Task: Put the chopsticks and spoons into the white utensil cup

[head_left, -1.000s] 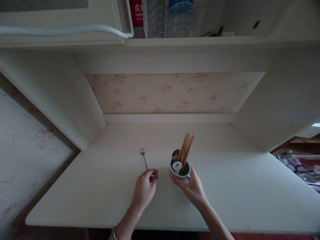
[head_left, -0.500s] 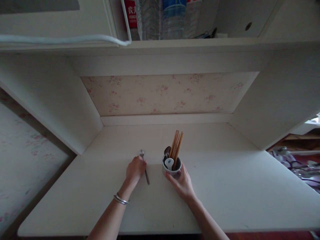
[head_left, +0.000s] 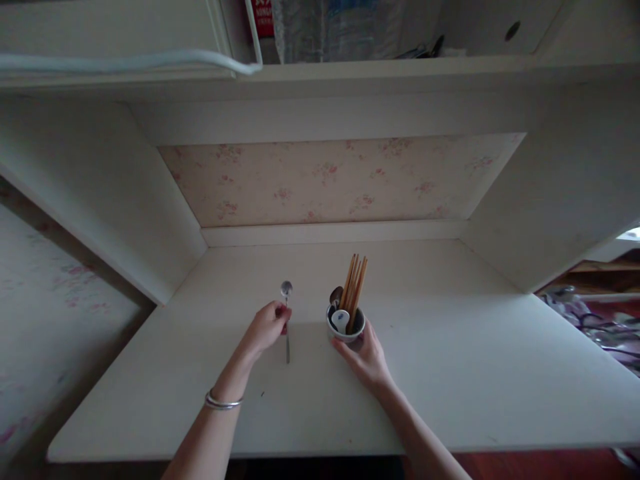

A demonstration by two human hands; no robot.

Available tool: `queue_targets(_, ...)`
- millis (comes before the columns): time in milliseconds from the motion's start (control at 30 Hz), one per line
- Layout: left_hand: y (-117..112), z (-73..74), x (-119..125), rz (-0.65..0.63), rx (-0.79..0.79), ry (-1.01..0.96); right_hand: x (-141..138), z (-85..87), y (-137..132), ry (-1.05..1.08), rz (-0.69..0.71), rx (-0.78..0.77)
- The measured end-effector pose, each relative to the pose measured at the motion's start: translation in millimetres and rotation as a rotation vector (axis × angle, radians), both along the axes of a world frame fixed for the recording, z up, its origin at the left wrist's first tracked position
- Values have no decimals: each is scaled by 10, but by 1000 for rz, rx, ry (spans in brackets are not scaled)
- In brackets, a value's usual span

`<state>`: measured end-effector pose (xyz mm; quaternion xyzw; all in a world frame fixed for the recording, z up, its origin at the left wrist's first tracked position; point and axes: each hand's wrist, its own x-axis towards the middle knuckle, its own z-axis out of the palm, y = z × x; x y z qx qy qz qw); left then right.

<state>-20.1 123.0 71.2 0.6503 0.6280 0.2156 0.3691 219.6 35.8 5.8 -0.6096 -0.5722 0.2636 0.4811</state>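
My left hand (head_left: 269, 325) is closed, pinching the handle of a long metal spoon (head_left: 287, 289) whose bowl points to the back of the desk. Right of it, my right hand (head_left: 367, 359) grips a small round cup (head_left: 345, 337) by its front and right side. Several wooden chopsticks (head_left: 355, 283) lean in that cup, along with a white ceramic spoon (head_left: 341, 321) and a dark metal spoon (head_left: 336, 295). The cup's lower part is partly hidden by my fingers.
Both hands are over a white desk (head_left: 440, 373) with side panels and a floral back wall (head_left: 300, 183). Overhead, a shelf (head_left: 380, 77) holds plastic-wrapped bottles (head_left: 325, 30). A white cable (head_left: 150, 61) runs along its left front. Cluttered items (head_left: 595, 327) lie beyond the right panel.
My left hand has raised the spoon slightly and turned it more upright in view. The right hand keeps its hold on the cup. The camera view has shifted a little.
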Motion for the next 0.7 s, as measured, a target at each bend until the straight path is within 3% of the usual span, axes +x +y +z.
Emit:
queue_targets(200, -211, 678, 220, 51, 209, -635, 2, -8, -4, -7, -12, 11)
queue_targets(333, -306, 992, 448, 63, 289, -800, 1, -18, -4, -9, -26, 13)
queue_targets(467, -338, 1043, 707, -16, 303, -772, -9, 0, -10, -9, -32, 4)
queue_targets(700, -348, 815, 1032, -210, 400, -394, -28, 91, -24, -11, -17, 8)
